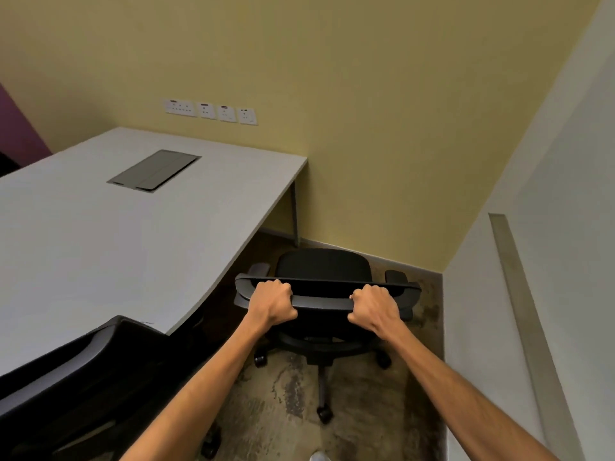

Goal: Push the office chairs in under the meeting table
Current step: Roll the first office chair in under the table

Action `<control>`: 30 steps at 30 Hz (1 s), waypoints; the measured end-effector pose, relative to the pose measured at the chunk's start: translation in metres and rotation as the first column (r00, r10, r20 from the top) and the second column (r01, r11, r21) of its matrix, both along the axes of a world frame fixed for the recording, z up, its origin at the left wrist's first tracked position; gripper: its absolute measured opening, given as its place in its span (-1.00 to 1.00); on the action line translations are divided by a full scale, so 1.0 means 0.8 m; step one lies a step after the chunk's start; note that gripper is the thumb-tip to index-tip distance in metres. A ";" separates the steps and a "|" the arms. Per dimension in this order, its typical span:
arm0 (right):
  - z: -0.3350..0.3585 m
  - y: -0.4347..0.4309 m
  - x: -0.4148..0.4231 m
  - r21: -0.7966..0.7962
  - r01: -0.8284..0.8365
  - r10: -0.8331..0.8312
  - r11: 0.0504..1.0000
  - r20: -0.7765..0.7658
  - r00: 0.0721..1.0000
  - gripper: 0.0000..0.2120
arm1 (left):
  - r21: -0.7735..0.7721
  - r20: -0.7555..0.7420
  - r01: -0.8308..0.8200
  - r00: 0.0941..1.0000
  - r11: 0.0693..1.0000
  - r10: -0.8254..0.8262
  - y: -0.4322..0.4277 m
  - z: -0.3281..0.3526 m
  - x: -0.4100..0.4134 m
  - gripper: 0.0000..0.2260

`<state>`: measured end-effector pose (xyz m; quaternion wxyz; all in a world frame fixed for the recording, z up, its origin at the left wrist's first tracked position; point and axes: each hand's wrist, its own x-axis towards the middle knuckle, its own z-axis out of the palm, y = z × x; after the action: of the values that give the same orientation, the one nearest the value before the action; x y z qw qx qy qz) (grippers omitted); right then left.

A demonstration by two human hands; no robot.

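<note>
A black office chair (324, 266) on castors stands in the corner, beside the right edge of the pale grey meeting table (100, 234), its seat facing the yellow wall. My left hand (273, 302) grips the top of its backrest on the left. My right hand (376, 307) grips the same backrest top on the right. The left armrest is close to the table edge; the seat is outside the table. A second black office chair (83, 377) stands at the lower left, its backrest against the table's near edge.
A yellow wall with a row of sockets (211, 110) runs behind the table. A white wall (532, 294) closes in on the right. A grey cable hatch (154, 170) is set in the tabletop. A thin table leg (294, 211) stands near the corner. Patterned carpet (283, 410) lies underfoot.
</note>
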<state>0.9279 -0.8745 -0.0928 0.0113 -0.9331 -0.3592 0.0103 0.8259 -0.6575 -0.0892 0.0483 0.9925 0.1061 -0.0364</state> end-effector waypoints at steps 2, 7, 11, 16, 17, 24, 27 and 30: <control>0.012 0.008 0.040 0.036 0.020 -0.020 0.999 -0.011 1.000 -0.81 | 0.013 0.020 -0.019 1.000 1.000 0.018 0.004 0.018 0.037 -0.85; -0.007 -0.005 0.054 -0.035 -0.032 0.031 0.999 -0.044 0.999 -0.77 | -0.008 -0.059 0.006 0.998 1.000 -0.006 -0.013 -0.006 0.042 -0.85; -0.002 0.004 0.119 -0.045 -0.068 0.066 0.997 -0.040 0.997 -0.82 | -0.034 -0.057 -0.048 0.997 0.998 0.046 -0.011 -0.005 0.088 -0.84; -0.006 0.026 0.183 -0.027 -0.171 0.170 0.985 -0.043 0.984 -0.82 | -0.024 -0.065 -0.137 0.989 0.990 0.135 -0.001 -0.006 0.135 -0.85; -0.005 0.030 0.200 -0.027 -0.187 0.186 0.982 -0.033 0.982 -0.82 | -0.021 -0.062 -0.157 0.986 0.987 0.155 0.000 -0.004 0.146 -0.84; -0.007 0.056 0.313 -0.035 -0.366 0.365 0.930 -0.035 0.931 -0.82 | -0.038 -0.042 -0.326 0.945 0.945 0.324 -0.013 -0.008 0.219 -0.83; 0.005 0.068 0.359 -0.052 -0.425 0.425 0.904 0.004 0.905 -0.80 | -0.039 -0.012 -0.382 0.924 0.923 0.382 -0.015 -0.003 0.252 -0.83; 0.005 0.069 0.384 -0.064 -0.434 0.435 0.899 0.006 0.900 -0.82 | -0.054 -0.039 -0.412 0.911 0.910 0.410 -0.026 -0.001 0.270 -0.82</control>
<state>1.2354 -0.8195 -0.0888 -0.0234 -0.8295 -0.5579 0.0140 1.0415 -0.6781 -0.0897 0.0839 0.9455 0.3118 -0.0420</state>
